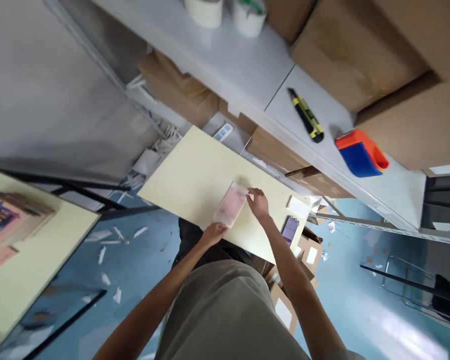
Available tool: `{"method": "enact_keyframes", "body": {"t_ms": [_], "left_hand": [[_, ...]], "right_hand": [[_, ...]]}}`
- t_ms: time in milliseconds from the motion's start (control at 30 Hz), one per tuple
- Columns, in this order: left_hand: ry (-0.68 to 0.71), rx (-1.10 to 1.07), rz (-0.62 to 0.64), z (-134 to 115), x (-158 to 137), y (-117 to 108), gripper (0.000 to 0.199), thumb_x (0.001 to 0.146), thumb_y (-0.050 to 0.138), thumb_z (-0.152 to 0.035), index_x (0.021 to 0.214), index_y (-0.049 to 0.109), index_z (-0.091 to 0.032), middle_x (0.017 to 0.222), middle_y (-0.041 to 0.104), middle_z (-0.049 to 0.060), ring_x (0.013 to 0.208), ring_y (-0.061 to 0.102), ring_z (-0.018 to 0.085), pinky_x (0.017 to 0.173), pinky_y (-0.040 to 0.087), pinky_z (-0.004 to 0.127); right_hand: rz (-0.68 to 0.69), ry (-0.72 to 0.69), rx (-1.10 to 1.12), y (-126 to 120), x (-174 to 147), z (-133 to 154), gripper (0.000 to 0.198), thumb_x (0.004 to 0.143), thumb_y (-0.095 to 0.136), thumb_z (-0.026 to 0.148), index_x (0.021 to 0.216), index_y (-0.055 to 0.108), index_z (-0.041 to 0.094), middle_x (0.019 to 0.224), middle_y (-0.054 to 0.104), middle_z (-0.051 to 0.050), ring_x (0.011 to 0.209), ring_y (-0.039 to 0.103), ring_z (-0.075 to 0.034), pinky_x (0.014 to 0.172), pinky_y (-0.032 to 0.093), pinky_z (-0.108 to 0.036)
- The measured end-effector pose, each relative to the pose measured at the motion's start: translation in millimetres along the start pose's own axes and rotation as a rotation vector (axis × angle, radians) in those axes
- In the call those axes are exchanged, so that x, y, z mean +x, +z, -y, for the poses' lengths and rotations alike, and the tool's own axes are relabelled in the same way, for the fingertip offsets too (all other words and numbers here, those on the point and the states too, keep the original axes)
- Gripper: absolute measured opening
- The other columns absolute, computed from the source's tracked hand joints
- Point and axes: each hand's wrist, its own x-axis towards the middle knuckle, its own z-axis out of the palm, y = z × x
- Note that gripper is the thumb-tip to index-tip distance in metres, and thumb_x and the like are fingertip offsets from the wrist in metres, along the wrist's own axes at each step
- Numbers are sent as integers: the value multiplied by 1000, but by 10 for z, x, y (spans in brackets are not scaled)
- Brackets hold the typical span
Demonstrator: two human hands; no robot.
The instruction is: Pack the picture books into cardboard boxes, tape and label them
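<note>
A flat pink packet [230, 205] with a whitish strip at its far end lies at a slant on the cream table [187, 170]. My left hand [215, 233] grips the packet's near end, with the thumb over its edge. At the far right corner, my right hand [258, 202] has its fingers pinched together by the whitish strip. Whatever sits between those fingertips is too small to make out. To the right of that hand are a phone [290, 229] with a lit screen and a white pad [299, 206].
Above the table runs a grey shelf [247, 75] bearing a box cutter [306, 116], an orange and blue tape dispenser [362, 153], tape rolls [249, 17] and cardboard boxes [360, 55]. Open cartons [309, 255] stand below right. Another table [60, 225] holds stacked packages. Paper scraps litter the blue floor.
</note>
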Motion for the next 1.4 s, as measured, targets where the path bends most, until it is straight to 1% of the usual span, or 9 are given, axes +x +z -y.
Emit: {"method": "enact_keyframes", "body": {"t_ms": [167,300,533,700,833,967,1100,1233,1400], "left_hand": [[163,-52,59,-516,-16,-164,35,82,75,-57,89,73,-23,91,85,8,98,83,31,88,65,39],[468,-197,43,-1398,87,-316,44,83,76,-60,104,77,-22,122,84,15,121,79,33,110,60,46],[884,-198,-76,-3120,34,-627,35,97,70,-43,121,77,-18,123,84,13,117,80,27,108,62,42],[933,-184,-158,-3506,0,-808,32,97,70,-33,124,77,-17,128,82,13,112,80,24,106,63,41],[911,-173,-177,-3291,79,-956,33,97,70,-34,125,77,-18,125,83,13,109,80,24,106,63,40],[831,-111,-281,-2655,383,-1091,32,99,66,-35,124,78,-19,121,84,12,108,80,24,105,63,40],[577,162,-427,-1621,729,-1032,29,100,60,-27,122,76,-17,128,80,16,117,78,29,110,61,47],[493,483,-369,-609,844,-738,47,96,55,-15,141,67,-9,160,60,27,157,52,37,129,43,58],[533,611,-264,-5,842,-395,58,103,50,-22,161,51,-14,181,34,23,175,18,35,138,21,67]], "right_hand": [[-248,-109,92,-642,-352,44,22,107,63,23,124,77,23,117,82,-11,116,75,-30,100,64,-44],[-497,-214,131,-1376,-322,207,25,112,59,35,126,76,24,119,81,-11,114,74,-31,104,61,-46],[-754,-239,94,-2443,407,534,33,111,58,37,136,74,22,131,75,-15,122,66,-34,112,54,-49],[-684,-161,47,-2650,1013,530,32,103,66,27,132,76,18,137,73,-18,124,64,-36,112,52,-50],[-598,-92,73,-2540,1283,392,30,100,68,23,127,79,16,128,76,-20,120,63,-36,110,52,-52],[-665,-144,134,-2289,1157,315,33,107,58,30,132,76,18,128,76,-18,120,62,-37,114,50,-57],[-675,-176,189,-1842,554,410,40,114,50,41,146,67,25,144,70,-15,133,59,-38,119,47,-61],[-572,-96,282,-1183,-160,531,41,116,48,46,151,64,31,148,68,-12,139,60,-38,120,48,-64],[-444,121,407,-304,-755,455,35,113,54,46,141,70,30,139,74,-13,132,65,-35,116,54,-59]]}}
